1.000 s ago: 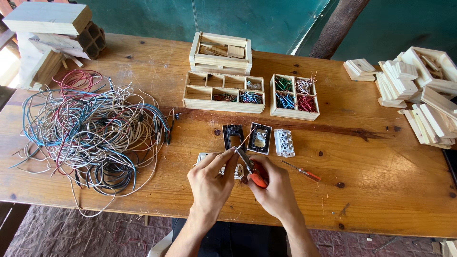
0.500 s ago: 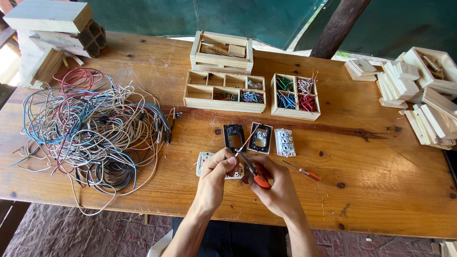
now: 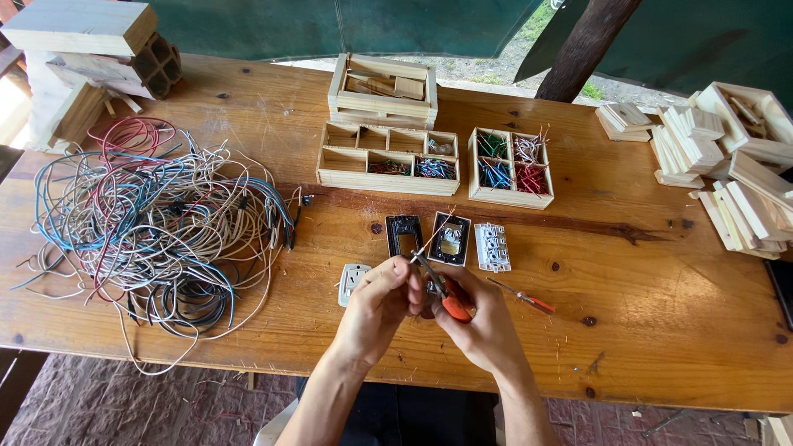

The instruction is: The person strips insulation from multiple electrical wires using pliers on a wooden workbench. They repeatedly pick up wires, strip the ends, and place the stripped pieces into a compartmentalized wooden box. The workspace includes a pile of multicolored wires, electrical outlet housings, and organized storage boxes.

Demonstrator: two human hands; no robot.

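Near the front edge of the wooden tabletop, a thin piece of wire is held just above the surface, its free end slanting up toward the far side. The left hand pinches it between curled fingers, closed on the wire. The right hand is wrapped around orange-handled pliers, whose jaws meet the wire right beside the left fingertips.

Just beyond the hands lie three switch parts in a row: a black frame, a dark module with a brass centre and a white module. A white plate lies left of the hands, a small red-handled screwdriver to the right. Farther back stand wooden compartment boxes holding cut wire bits. A big tangle of coloured cables fills the left side.
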